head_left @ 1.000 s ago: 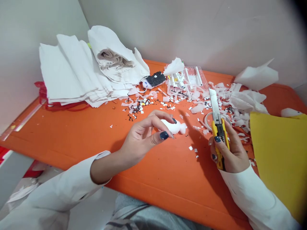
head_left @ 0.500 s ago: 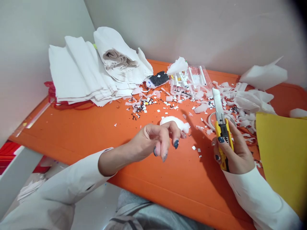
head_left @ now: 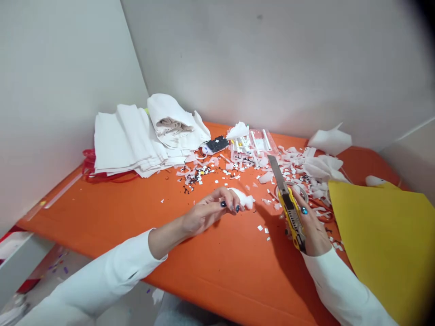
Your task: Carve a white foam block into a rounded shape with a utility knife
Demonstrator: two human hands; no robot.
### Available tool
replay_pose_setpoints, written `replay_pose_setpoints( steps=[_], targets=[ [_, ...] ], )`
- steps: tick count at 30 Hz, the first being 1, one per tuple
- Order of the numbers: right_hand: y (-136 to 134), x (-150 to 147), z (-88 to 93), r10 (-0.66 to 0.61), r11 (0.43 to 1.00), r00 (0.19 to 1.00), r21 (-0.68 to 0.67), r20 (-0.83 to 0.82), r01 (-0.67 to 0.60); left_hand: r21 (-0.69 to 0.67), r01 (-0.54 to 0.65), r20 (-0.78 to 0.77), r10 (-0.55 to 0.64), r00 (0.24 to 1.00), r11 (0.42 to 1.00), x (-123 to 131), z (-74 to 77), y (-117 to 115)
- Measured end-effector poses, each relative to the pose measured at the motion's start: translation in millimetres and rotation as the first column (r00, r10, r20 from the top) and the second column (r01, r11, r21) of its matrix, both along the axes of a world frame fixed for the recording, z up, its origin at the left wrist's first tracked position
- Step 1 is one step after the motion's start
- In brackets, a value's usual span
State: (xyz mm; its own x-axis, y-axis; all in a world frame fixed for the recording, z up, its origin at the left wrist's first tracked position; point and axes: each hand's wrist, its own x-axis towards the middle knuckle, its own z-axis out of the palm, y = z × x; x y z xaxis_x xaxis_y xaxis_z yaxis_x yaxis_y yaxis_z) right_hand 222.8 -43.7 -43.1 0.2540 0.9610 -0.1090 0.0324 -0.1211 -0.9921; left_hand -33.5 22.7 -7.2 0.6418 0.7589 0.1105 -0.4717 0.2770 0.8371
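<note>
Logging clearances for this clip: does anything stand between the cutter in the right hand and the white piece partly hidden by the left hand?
Only small scraps on the table lie between the cutter and the white piece; nothing tall shows there. The left hand hides the piece's left part.

Craft wkspace (boxed markers [head_left: 266,140], scraps [head_left: 265,177], orange tbl. [head_left: 217,267])

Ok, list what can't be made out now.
Head view:
White piece: partly behind the left hand.
Left hand's contents, if any: hidden by its curled fingers.
Right hand: partly behind the yellow cutter.
Yellow sheet: cut off by the right edge.
Print on the markers, if any: too small.
</note>
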Motion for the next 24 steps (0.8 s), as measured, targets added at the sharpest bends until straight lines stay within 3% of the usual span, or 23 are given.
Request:
replay_pose_setpoints(
  steps=[5,8,10,12,13,14,15,16,18,19,20,22,24],
  targets=[
    [13.8,8.6,-14.4,0.009,0.958,0.95,0.27,0.313,-0.098,0.117,0.036,-0.059,-0.029,0.998,0.992,11.8,-3.6,8.6],
    [21.0,12.5,-18.4,-0.007,0.934,0.903,0.325,0.429,-0.147,0.23,0.065,-0.133,-0.035,0.991,0.971,22.8,-3.4,15.7],
    [21.2,12.1,-15.9,-0.001,0.945,0.919,0.299,0.395,-0.128,0.301,0.068,-0.192,-0.009,0.981,0.951,30.1,-0.7,18.4],
    [18.2,9.0,-10.0,0.045,0.971,0.977,0.223,0.207,-0.091,0.428,0.046,-0.255,0.072,0.964,0.903,36.0,5.2,18.3],
    [16.0,6.6,-6.4,0.076,0.983,0.995,0.161,0.061,-0.085,0.534,0.024,-0.278,0.148,0.949,0.845,38.0,9.4,17.4],
    [13.7,3.8,-2.5,0.105,0.991,0.989,0.097,-0.099,-0.096,0.663,0.013,-0.291,0.242,0.926,0.749,39.2,14.1,16.1],
    [11.5,0.7,1.5,0.131,0.991,0.959,0.046,-0.253,-0.124,0.795,0.007,-0.267,0.341,0.901,0.606,39.4,18.9,14.8],
    [9.3,-2.6,5.4,0.153,0.987,0.911,0.014,-0.382,-0.159,0.905,0.03,-0.232,0.433,0.871,0.425,38.6,23.7,13.5],
    [5.2,-9.4,12.5,0.196,0.972,0.812,-0.003,-0.55,-0.236,0.994,0.108,-0.077,0.607,0.791,-0.014,34.1,32.3,11.9],
    [3.3,-12.6,15.6,0.218,0.963,0.776,0.003,-0.592,-0.268,0.957,0.163,0.031,0.64,0.767,-0.241,30.9,35.8,11.6],
    [1.4,-15.6,18.4,0.241,0.954,0.751,0.011,-0.615,-0.298,0.893,0.193,0.136,0.653,0.745,-0.406,27.4,38.8,11.5],
    [-2.3,-20.2,22.8,0.287,0.937,0.724,0.025,-0.627,-0.349,0.795,0.188,0.264,0.608,0.749,-0.576,21.0,43.2,11.2],
    [-5.5,-22.6,26.0,0.328,0.921,0.722,0.037,-0.609,-0.387,0.717,0.177,0.317,0.542,0.779,-0.674,17.1,46.0,9.9]
  ],
)
